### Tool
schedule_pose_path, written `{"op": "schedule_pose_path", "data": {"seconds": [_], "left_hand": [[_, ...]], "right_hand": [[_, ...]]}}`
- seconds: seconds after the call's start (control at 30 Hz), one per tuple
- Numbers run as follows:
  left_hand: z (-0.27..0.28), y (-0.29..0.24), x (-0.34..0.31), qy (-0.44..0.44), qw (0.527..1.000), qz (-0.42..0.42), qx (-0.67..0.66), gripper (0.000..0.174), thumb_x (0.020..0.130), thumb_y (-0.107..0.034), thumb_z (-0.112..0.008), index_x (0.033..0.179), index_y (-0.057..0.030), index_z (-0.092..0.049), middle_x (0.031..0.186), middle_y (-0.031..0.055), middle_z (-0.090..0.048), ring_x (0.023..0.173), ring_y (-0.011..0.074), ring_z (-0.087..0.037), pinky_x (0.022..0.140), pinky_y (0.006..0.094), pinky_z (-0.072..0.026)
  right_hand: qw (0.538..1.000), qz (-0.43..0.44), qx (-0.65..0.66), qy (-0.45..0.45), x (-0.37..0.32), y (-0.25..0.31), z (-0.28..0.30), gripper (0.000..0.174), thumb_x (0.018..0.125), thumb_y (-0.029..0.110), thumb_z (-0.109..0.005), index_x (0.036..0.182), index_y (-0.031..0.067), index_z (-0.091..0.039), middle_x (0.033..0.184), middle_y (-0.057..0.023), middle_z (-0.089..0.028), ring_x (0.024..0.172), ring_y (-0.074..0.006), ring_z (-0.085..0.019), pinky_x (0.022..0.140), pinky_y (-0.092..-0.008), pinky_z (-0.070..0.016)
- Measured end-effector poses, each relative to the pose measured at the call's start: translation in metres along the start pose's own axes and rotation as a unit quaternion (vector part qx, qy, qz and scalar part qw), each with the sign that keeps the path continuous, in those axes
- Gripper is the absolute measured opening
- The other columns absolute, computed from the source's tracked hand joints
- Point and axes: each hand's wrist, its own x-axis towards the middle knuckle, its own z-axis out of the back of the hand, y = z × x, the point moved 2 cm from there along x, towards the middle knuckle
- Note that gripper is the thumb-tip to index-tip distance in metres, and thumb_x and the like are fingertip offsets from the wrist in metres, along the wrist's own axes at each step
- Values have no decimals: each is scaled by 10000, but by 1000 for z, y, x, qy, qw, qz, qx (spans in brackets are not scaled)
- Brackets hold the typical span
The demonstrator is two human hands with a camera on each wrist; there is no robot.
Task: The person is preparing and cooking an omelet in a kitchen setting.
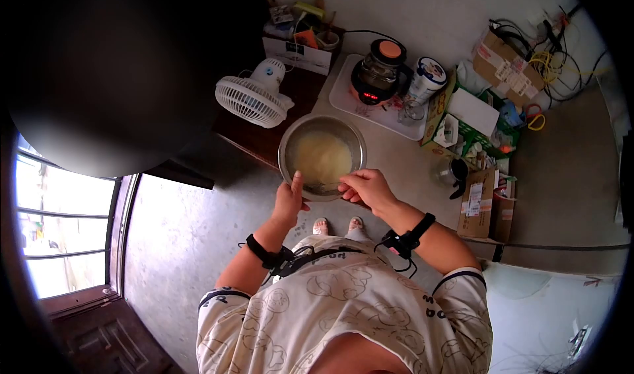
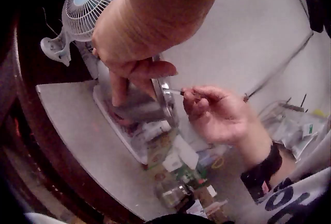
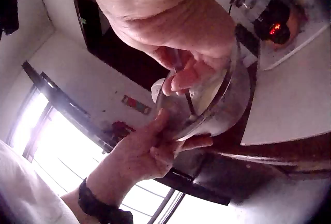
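A metal bowl (image 1: 285, 150) with a pale yellow mixture (image 1: 323, 156) is held up by the left hand (image 1: 288, 199), thumb on the rim and fingers around the outside. The right hand (image 1: 370, 189) pinches a thin metal utensil (image 3: 190, 102) that reaches down into the bowl. In the left wrist view the left hand (image 2: 137, 48) grips the bowl's side (image 2: 142, 105), and the right hand (image 2: 217, 114) holds the utensil's handle (image 2: 175, 91) at the rim. The utensil's lower end is partly hidden in the right wrist view.
A white fan (image 1: 254, 96) stands left of the bowl on a dark table. Behind are a tray (image 1: 343, 96) with a lit electric kettle (image 1: 376, 76) and a white tub (image 1: 426, 80). A glass pot (image 1: 452, 172), a green crate (image 1: 479, 136) and cardboard boxes (image 1: 477, 205) stand to the right.
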Motion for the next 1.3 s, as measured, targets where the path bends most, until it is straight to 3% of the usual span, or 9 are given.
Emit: {"op": "schedule_pose_path", "data": {"seconds": [0.23,0.33,0.53,0.63,0.77,0.87,0.97,1.23,1.3], "left_hand": [[1,-8,-5,-2,1000,2,-9,480,889,-446,-433,951,22,-519,742,95,-581,493,147,-525,379,248,-426],[3,-10,-8,18,999,27,8,477,893,-438,-431,962,26,-520,737,93,-580,472,146,-508,373,249,-422],[5,-4,-7,23,999,20,32,506,887,-471,-419,964,17,-528,768,87,-610,538,145,-552,379,241,-401],[4,-2,-6,21,1000,18,12,494,887,-467,-422,978,7,-528,784,88,-616,556,147,-564,378,238,-398],[3,-2,-7,25,1000,10,7,479,888,-463,-423,985,-6,-527,793,82,-615,561,141,-559,380,235,-400],[3,0,-2,19,1000,12,10,502,886,-453,-437,1012,27,-516,797,112,-600,537,167,-568,371,248,-426],[3,-3,-5,24,1000,5,-9,493,887,-451,-437,1014,20,-510,790,106,-594,533,160,-556,376,248,-429],[12,0,-3,2,1000,12,16,485,892,-473,-408,1006,-12,-507,775,76,-604,533,137,-546,383,235,-396],[12,1,-5,6,1000,7,21,486,892,-470,-411,1004,-8,-508,774,80,-605,527,139,-543,374,239,-387]], "right_hand": [[976,87,-194,46,5,4,31,214,805,181,-576,829,-24,-630,710,-82,-636,565,-129,-580,525,-253,-461],[858,283,-429,9,-5,25,38,158,778,155,-554,786,24,-642,709,-133,-620,622,-291,-590,579,-349,-470],[719,385,-578,-31,-8,40,35,146,792,131,-514,800,49,-634,770,-126,-612,693,-310,-586,590,-399,-465],[698,400,-591,-61,0,34,26,134,786,115,-520,821,38,-624,809,-126,-614,707,-309,-586,590,-383,-473],[755,485,-438,-52,-5,30,1,149,799,115,-536,860,11,-625,802,-131,-623,709,-270,-611,598,-331,-487],[946,263,-187,36,-3,13,-14,223,846,147,-541,969,-25,-612,811,-113,-652,657,-147,-625,609,-241,-483],[972,196,-118,53,5,-10,-12,225,848,146,-535,965,-31,-609,807,-96,-654,624,-136,-617,592,-236,-484],[931,201,-295,76,8,1,33,191,815,157,-560,884,-2,-638,739,-111,-647,635,-185,-626,581,-284,-483],[797,392,-458,49,8,15,40,171,788,144,-553,854,12,-640,768,-138,-633,679,-269,-617,608,-341,-483]]}}
